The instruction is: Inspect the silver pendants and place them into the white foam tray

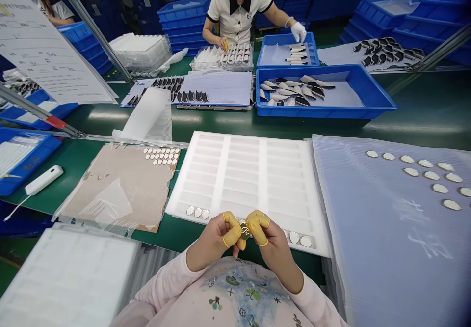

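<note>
1. The left hand (219, 232) and right hand (271, 233), their fingertips in yellow covers (231, 220), pinch a small gold disc (245, 230) between them, one at each side of it.
2. The disc is held over the near edge of a white foam tray (245, 170), close to the person's patterned top (235, 297).
3. Along that edge sit round pieces (197, 212), three left of the hands and others to the right; the hands hide part of the row, so I can't fairly count it.
4. A strip of green counter (172, 229) separates the tray from a cardboard sheet (121, 175) on the left, giving some side room there. On the right, a pale foam sheet (368, 229) crowds the tray's edge, with oval pieces (425, 163) towards its far right.
5. The counter runs on beyond the tray to a long blue bin (375, 102) holding curved black-and-white parts (290, 91).
6. Across it, a co-worker (237, 20) reaches one white-gloved hand (298, 31) over a smaller blue bin (312, 47); stacked bins (184, 22) stand behind.
</note>
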A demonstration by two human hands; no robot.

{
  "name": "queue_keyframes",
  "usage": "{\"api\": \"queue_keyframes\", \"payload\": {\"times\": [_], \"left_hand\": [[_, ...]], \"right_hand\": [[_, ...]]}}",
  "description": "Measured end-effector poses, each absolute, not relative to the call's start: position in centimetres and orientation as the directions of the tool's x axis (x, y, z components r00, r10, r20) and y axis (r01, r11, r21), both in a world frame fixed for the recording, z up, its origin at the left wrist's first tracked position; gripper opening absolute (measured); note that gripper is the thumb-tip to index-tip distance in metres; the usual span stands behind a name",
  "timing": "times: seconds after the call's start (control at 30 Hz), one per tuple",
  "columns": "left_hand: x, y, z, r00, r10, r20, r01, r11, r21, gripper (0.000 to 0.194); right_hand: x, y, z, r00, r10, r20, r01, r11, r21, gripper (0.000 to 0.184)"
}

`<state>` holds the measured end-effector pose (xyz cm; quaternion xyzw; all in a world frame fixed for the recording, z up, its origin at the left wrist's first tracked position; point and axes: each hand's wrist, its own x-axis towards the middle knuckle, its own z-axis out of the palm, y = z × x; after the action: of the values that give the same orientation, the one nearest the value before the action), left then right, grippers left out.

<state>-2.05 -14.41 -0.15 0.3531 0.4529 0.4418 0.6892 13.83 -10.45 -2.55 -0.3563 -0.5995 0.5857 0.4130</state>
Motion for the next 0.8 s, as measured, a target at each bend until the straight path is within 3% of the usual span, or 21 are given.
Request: {"api": "queue_keyframes", "payload": {"times": [0.13, 0.2, 0.27, 0.3, 0.37, 0.43, 0.47, 0.63, 0.8], "left_hand": [[-2.5, -14.6, -0.9, 0.182, 0.929, -0.321, -0.245, 0.359, 0.901, 0.045], [-3.5, -14.9, -1.4, 0.156, 0.929, -0.336, -0.137, 0.357, 0.924, 0.041], [-5.3, -15.2, -1.9, 0.065, 0.941, -0.332, 0.109, 0.324, 0.940, 0.032], [-6.4, -15.4, -2.1, -0.004, 0.948, -0.319, 0.320, 0.304, 0.897, 0.027], [-8.7, -15.9, -2.4, -0.153, 0.949, -0.275, 0.742, 0.294, 0.603, 0.019], [-10.8, -16.4, -2.8, -0.266, 0.934, -0.239, 0.917, 0.322, 0.237, 0.019], [-11.5, -16.6, -2.9, -0.307, 0.922, -0.235, 0.932, 0.341, 0.122, 0.020], [-12.9, -16.5, -3.8, -0.343, 0.900, -0.268, 0.939, 0.339, -0.064, 0.026], [-12.4, -15.3, -4.5, -0.290, 0.905, -0.312, 0.956, 0.260, -0.133, 0.029]], "right_hand": [[14.0, -10.4, -2.5, -0.369, 0.925, 0.091, -0.072, 0.070, -0.995, 0.036], [14.2, -10.4, -2.6, -0.364, 0.926, 0.100, -0.087, 0.074, -0.994, 0.034], [14.5, -10.5, -2.7, -0.358, 0.929, 0.097, -0.089, 0.069, -0.994, 0.033], [14.7, -10.6, -2.9, -0.352, 0.932, 0.090, -0.087, 0.063, -0.994, 0.032], [15.0, -10.6, -3.2, -0.342, 0.937, 0.075, -0.086, 0.048, -0.995, 0.030], [15.2, -10.5, -3.6, -0.348, 0.936, 0.061, -0.088, 0.032, -0.996, 0.029], [15.2, -10.5, -3.7, -0.354, 0.933, 0.058, -0.089, 0.028, -0.996, 0.028], [15.3, -10.5, -4.0, -0.372, 0.926, 0.062, -0.096, 0.028, -0.995, 0.028], [16.0, -10.7, -3.6, -0.344, 0.935, 0.084, -0.073, 0.063, -0.995, 0.025]]}}
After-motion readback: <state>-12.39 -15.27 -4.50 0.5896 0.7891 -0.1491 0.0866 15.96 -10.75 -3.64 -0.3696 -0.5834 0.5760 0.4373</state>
